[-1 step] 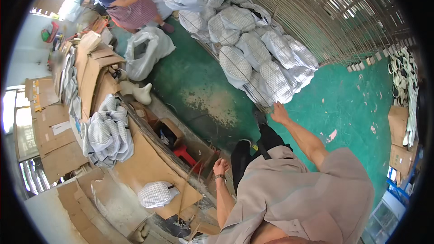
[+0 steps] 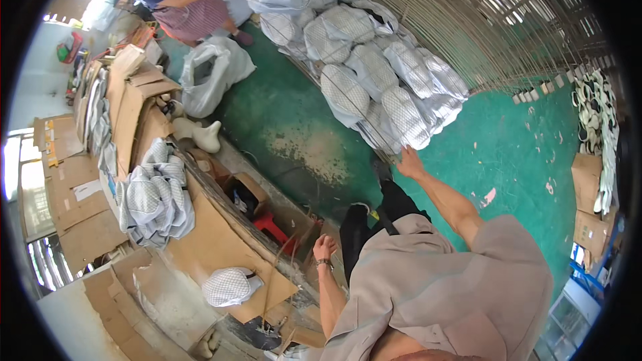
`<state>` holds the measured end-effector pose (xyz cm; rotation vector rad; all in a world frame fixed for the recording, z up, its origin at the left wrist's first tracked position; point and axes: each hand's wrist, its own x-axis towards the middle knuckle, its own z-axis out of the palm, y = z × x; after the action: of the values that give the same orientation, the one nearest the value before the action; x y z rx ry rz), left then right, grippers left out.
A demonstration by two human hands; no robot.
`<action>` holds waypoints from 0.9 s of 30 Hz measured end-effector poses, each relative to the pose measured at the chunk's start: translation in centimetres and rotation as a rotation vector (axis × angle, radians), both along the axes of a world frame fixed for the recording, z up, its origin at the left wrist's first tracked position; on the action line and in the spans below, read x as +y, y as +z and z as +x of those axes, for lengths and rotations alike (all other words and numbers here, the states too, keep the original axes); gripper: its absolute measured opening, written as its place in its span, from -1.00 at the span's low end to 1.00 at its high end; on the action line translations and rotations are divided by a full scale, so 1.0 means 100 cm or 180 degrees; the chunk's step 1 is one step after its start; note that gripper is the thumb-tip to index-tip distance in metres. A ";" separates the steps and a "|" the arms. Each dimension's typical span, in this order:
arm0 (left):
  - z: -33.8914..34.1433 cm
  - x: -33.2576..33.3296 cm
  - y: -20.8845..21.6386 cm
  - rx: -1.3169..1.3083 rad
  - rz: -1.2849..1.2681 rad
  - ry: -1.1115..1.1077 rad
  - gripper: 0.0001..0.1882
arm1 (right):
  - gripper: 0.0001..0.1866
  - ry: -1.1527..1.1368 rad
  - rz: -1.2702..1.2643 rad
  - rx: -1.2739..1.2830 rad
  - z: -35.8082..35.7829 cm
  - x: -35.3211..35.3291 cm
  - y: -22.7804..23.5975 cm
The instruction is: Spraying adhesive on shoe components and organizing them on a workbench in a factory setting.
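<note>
My right hand reaches forward to the near corner of a low wire rack. Its fingers close at the rack's edge, just beneath the nearest quilted white cover; the fingertips are partly hidden. Several more of these puffy, grey-edged pieces are heaped along the rack. Nearer my body, my left hand hangs beside the workbench with its fingers curled in and nothing visible in them. A single quilted piece lies on a cardboard sheet on that bench.
A pile of quilted covers sits farther along the bench, near a pale foam form. Under the bench is a red stool. Another person stands at the rack's far end by a white sack. Upright wire racks line the right.
The view has shifted very slightly, so the rack and bench appear a little to the left. Both my hands keep the same pose.
</note>
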<state>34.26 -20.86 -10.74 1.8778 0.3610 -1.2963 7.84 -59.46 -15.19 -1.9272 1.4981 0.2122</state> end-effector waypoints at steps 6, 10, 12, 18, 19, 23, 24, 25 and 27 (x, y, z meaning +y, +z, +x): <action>-0.040 0.047 0.002 0.0149 0.0255 0.0369 -0.54 | -0.27 0.0326 -0.0955 -0.0316 0.051 -0.048 -0.026; -0.082 0.071 -0.011 0.0310 0.0434 0.0591 -0.54 | -0.28 0.0745 -0.1469 -0.0549 0.093 -0.097 -0.055; -0.102 0.073 -0.016 0.0384 0.0502 0.0688 -0.54 | -0.32 0.0867 -0.1602 -0.0702 0.131 -0.115 -0.064; -0.141 0.017 -0.048 0.0640 0.0407 0.0865 -0.51 | -0.72 -0.0185 -0.1151 -0.1052 0.189 -0.175 -0.110; -0.145 0.005 -0.054 0.0685 0.0414 0.0890 -0.51 | -0.72 -0.0151 -0.1144 -0.1014 0.188 -0.180 -0.123; -0.157 -0.022 -0.071 0.0766 0.0300 0.1023 -0.50 | -0.81 0.0405 -0.1532 -0.0983 0.191 -0.181 -0.158; -0.159 -0.027 -0.077 0.0785 0.0270 0.1000 -0.51 | -0.77 0.0918 -0.1389 -0.0848 0.193 -0.183 -0.160; -0.161 -0.035 -0.083 0.0828 0.0213 0.0960 -0.52 | -0.77 0.0934 -0.1399 -0.0843 0.191 -0.195 -0.166; -0.163 -0.049 -0.098 0.0871 0.0189 0.0948 -0.55 | -0.66 0.2263 -0.1342 -0.0841 0.190 -0.232 -0.178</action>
<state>17.94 -25.75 -20.53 1.6196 0.7983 -1.3466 26.79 -82.61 -33.00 -2.6507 0.6711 -0.0604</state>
